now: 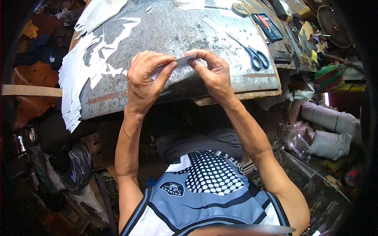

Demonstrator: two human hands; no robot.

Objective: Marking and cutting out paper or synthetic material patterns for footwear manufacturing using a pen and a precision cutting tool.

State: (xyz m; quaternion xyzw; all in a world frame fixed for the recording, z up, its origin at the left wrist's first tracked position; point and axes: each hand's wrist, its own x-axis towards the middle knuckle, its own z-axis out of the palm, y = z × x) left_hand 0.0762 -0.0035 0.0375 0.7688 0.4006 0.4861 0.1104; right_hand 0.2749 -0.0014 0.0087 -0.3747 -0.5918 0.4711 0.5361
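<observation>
Between my two hands, above the near part of the metal-topped table, is a small pale grey-white strip (184,60); its material I cannot make out. My left hand (147,76) pinches its left end between thumb and fingers. At the other end, the thumb and forefinger of my right hand (212,72) grip it. Part of the strip is hidden behind the fingers. To the right of my right hand lie blue-handled scissors (258,59), flat on the table with their blades pointing up and left.
White cut offcuts (84,59) pile up along the table's (157,31) left side and hang over its edge. A tape roll (240,10) and a dark tray (268,27) with a red-orange tool lie at the far right. Wrapped rolls (330,120) stand at right, near a fan (334,25).
</observation>
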